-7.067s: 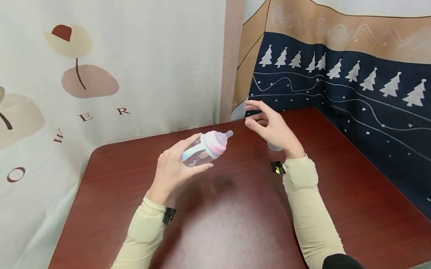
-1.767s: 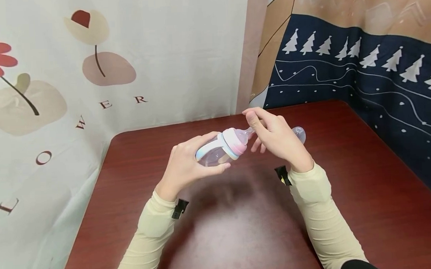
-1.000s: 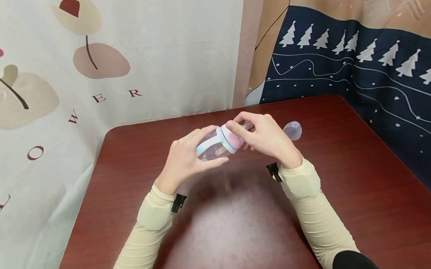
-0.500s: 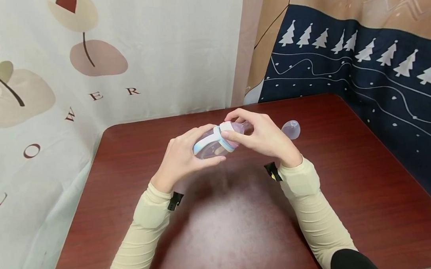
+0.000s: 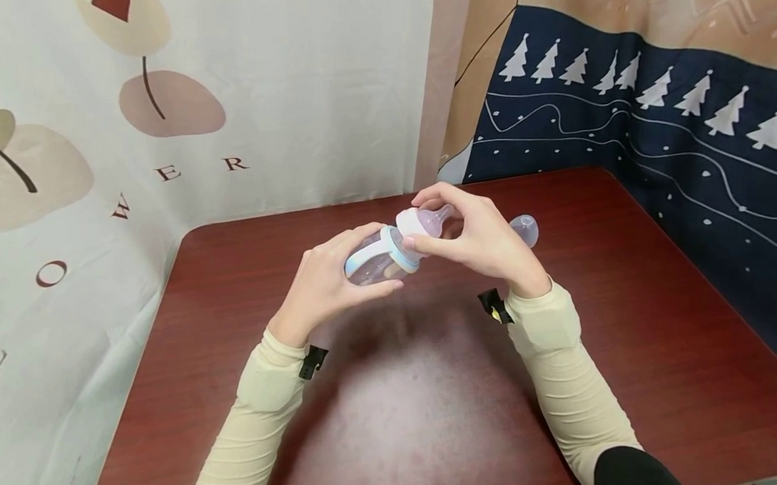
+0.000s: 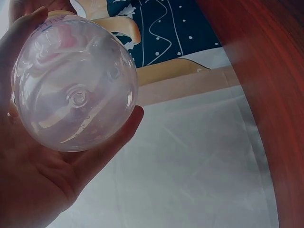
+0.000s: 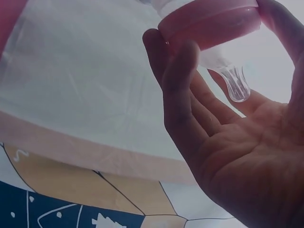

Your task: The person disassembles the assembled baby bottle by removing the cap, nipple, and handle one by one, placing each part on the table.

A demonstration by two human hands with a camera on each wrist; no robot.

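Note:
A clear baby bottle (image 5: 371,270) with a pale blue-white handle (image 5: 367,256) lies tilted in my left hand (image 5: 322,277), which grips its body. Its round base (image 6: 78,97) faces the left wrist camera. My right hand (image 5: 485,235) holds the bottle's nipple top (image 5: 420,223), thumb on one side and fingers on the other. In the head view this top stands angled off the bottle's blue neck ring, a little apart from it at the upper side; whether they still touch below, I cannot tell. The right wrist view shows the pink collar (image 7: 211,23) and the clear nipple (image 7: 235,83).
A clear dome cap (image 5: 525,230) lies on the reddish-brown table (image 5: 622,320), just behind the right hand and partly hidden by it. Printed curtains (image 5: 313,95) hang along the back and right table edges.
My right hand came in from the right, took hold of the nipple top, and turned it. The top now tilts up and away from the bottle. The left hand keeps its grip.

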